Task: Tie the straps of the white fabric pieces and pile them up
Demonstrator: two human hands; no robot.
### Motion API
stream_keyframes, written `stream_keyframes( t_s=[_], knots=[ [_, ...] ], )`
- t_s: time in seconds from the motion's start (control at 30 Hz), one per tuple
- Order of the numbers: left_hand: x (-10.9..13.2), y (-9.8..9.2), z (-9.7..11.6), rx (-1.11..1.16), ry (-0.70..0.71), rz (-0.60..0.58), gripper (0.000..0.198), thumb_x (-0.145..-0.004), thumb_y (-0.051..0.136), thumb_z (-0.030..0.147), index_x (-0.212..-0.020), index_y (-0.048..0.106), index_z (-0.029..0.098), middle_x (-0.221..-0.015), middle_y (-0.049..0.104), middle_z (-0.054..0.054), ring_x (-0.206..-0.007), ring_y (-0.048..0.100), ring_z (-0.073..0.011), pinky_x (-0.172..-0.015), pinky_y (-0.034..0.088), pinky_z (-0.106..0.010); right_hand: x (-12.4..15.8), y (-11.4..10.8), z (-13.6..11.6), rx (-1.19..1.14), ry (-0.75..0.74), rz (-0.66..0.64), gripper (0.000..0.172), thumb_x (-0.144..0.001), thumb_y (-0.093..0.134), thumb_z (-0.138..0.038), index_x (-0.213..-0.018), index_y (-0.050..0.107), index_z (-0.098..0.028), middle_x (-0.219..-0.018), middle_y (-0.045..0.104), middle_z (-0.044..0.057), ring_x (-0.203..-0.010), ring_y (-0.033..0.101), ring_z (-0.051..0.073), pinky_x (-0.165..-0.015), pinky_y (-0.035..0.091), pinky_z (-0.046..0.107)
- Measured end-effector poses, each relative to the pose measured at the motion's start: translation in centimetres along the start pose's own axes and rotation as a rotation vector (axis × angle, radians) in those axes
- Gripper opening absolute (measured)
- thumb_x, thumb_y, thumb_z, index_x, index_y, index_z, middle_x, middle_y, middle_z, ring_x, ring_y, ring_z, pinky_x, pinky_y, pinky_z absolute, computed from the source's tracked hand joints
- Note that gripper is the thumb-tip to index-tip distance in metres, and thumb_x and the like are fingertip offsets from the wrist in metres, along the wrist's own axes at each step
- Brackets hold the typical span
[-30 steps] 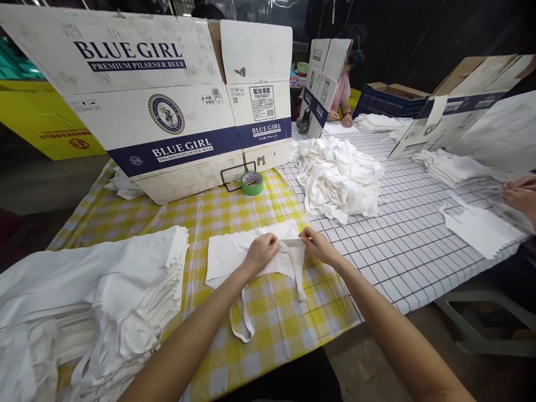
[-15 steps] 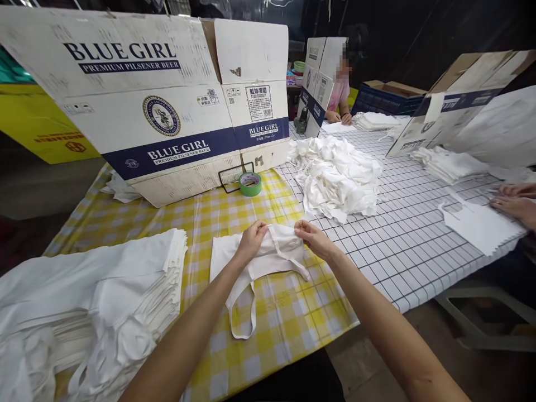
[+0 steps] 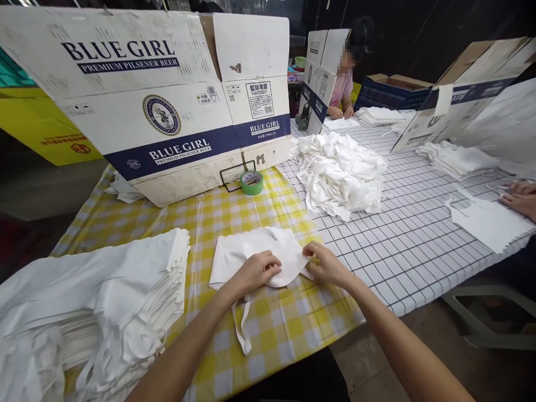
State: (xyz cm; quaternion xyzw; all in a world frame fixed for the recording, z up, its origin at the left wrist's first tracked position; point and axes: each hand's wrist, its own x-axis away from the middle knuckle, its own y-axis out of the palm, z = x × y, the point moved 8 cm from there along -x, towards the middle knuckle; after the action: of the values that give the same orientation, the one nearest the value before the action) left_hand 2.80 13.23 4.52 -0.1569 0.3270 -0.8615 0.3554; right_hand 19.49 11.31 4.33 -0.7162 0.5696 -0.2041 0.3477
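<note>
A white camisole (image 3: pixel 240 254) with thin straps lies partly folded on the yellow checked cloth in front of me. My left hand (image 3: pixel 257 271) rests on its near edge, fingers curled in and closed on the fabric. At the garment's right end, my right hand (image 3: pixel 322 265) pinches the edge between thumb and fingers. One strap (image 3: pixel 242 329) hangs in a loop toward me below my left hand. To the left, a thick stack of similar white garments (image 3: pixel 125 268) lies with its straps bunched at the near side.
An opened beer carton (image 3: pixel 167 111) stands at the back left, with green tape (image 3: pixel 252 184) and a black wire frame (image 3: pixel 228 177) before it. A white cloth heap (image 3: pixel 341 173) lies on the grid-patterned table cover (image 3: pixel 402 245). Co-workers' hands show at right (image 3: pixel 521 201) and behind (image 3: pixel 341 113).
The camisole's far edge has been folded over toward me, covering the front straps. Both hands have come down nearer to me, and my right hand has moved slightly right.
</note>
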Motion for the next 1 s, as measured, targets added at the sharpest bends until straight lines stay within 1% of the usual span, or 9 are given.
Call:
stream_keyframes(
  t_s=[0.13,0.23,0.3,0.4,0.5,0.67,0.77,0.9,1.0],
  knots=[
    [-0.8,-2.4,-3.0,-0.313,-0.28,0.274,0.028,-0.081,0.052,0.03,-0.107,0.054,0.019,-0.105,0.054,-0.007,-0.082,0.056,-0.017,-0.068,0.042,-0.028,-2.3,-1.6,0.2,0.029,0.067,0.115,0.023,-0.073,0.037,-0.006,-0.083,0.052,-0.02,-0.086,0.057,0.003,-0.079,0.051,0.016,-0.069,0.039,0.026],
    [-0.9,-2.5,-4.2,-0.503,-0.376,0.23,0.023,-0.076,0.059,0.032,-0.093,0.057,0.016,-0.093,0.056,-0.008,-0.088,0.054,-0.0223,-0.066,0.04,-0.029,-4.5,-1.0,-0.9,0.107,0.072,0.117,0.024,-0.079,0.038,-0.009,-0.087,0.058,-0.02,-0.091,0.06,0.005,-0.083,0.054,0.016,-0.07,0.038,0.026],
    [-0.8,-2.0,-3.8,-0.567,-0.304,0.167,0.013,-0.077,0.058,0.03,-0.08,0.057,0.017,-0.083,0.058,-0.006,-0.087,0.053,-0.0227,-0.07,0.04,-0.031,-5.5,0.3,-1.8,0.131,0.067,0.069,0.026,-0.084,0.038,-0.015,-0.097,0.06,-0.021,-0.09,0.063,0.005,-0.08,0.056,0.017,-0.068,0.037,0.026],
    [-0.1,-1.4,-1.5,-0.633,-0.101,0.191,0.009,-0.081,0.053,0.024,-0.075,0.056,0.018,-0.082,0.058,-0.005,-0.086,0.052,-0.0206,-0.08,0.038,-0.035,-6.2,3.2,-3.1,0.118,0.023,-0.076,0.026,-0.088,0.043,-0.027,-0.106,0.061,-0.025,-0.083,0.067,0.004,-0.075,0.059,0.018,-0.065,0.036,0.025],
    [1.0,-0.2,1.2,-0.654,0.095,0.213,0.011,-0.085,0.047,0.022,-0.079,0.054,0.017,-0.078,0.057,-0.003,-0.079,0.053,-0.0166,-0.086,0.036,-0.036,-5.9,5.1,-3.5,0.07,0.017,-0.154,0.024,-0.086,0.046,-0.035,-0.095,0.066,-0.026,-0.076,0.068,0.003,-0.07,0.059,0.018,-0.06,0.034,0.025],
    [2.5,3.0,3.6,-0.648,0.211,0.138,0.018,-0.088,0.042,0.024,-0.077,0.053,0.017,-0.07,0.056,-0.002,-0.068,0.053,-0.0157,-0.076,0.039,-0.035,-4.4,4.4,-1.2,-0.082,0.231,0.031,0.028,-0.08,0.051,-0.036,-0.059,0.059,-0.019,-0.053,0.055,0.001,-0.053,0.048,0.014,-0.051,0.028,0.024],
    [2.6,4.3,4.2,-0.508,0.189,0.092,0.019,-0.087,0.045,0.028,-0.074,0.055,0.018,-0.072,0.057,-0.001,-0.066,0.054,-0.0145,-0.067,0.04,-0.03,-2.8,3.5,0.1,-0.138,0.318,0.125,0.015,-0.076,0.052,-0.029,-0.068,0.06,-0.019,-0.056,0.054,-0.001,-0.054,0.047,0.013,-0.051,0.031,0.023],
    [2.1,4.8,4.0,-0.193,0.109,0.048,0.023,-0.087,0.047,0.032,-0.072,0.058,0.019,-0.071,0.057,0.001,-0.064,0.054,-0.0114,-0.061,0.041,-0.024,-0.1,3.3,1.8,-0.607,0.484,0.229,0.017,-0.073,0.054,-0.034,-0.083,0.055,-0.021,-0.054,0.047,-0.005,-0.049,0.043,0.011,-0.046,0.033,0.022],
    [1.4,3.0,2.7,-0.066,0.001,0.17,0.018,-0.087,0.044,0.028,-0.085,0.06,0.021,-0.082,0.059,0.0,-0.069,0.056,-0.0117,-0.064,0.043,-0.023,1.3,3.9,2.3,-1.028,0.56,0.262,0.026,-0.069,0.059,-0.036,-0.088,0.046,-0.024,-0.058,0.048,-0.007,-0.046,0.043,0.01,-0.043,0.033,0.02]
  ],
)
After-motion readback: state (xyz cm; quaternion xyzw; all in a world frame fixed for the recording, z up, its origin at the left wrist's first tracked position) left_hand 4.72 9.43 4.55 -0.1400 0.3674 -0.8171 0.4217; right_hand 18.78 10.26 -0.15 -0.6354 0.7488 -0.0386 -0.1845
